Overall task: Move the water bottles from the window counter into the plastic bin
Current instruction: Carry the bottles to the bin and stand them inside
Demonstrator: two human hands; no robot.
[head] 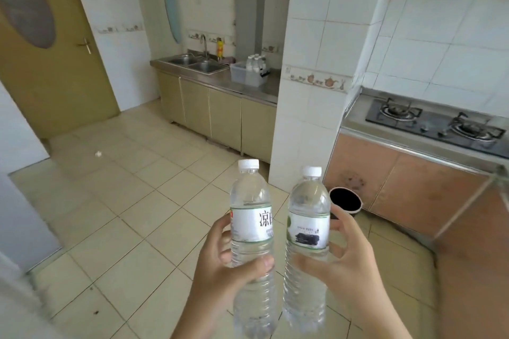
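I hold two clear water bottles upright in front of me over the tiled floor. My left hand [220, 264] grips the left bottle [252, 217] around its middle, below its white label. My right hand [340, 261] grips the right bottle [308, 217], fingers curled round its label. Both bottles have white caps. Far across the room, a clear plastic bin [249, 76] stands on the steel counter [248, 89], with several water bottles [255, 63] standing in it.
A double sink [194, 63] with a tap lies left of the bin. A white tiled pillar [305, 91] stands between me and the counter's right end. A gas hob [438, 122] is at right, a black round bin [345, 199] on the floor, a door [52, 63] at left.
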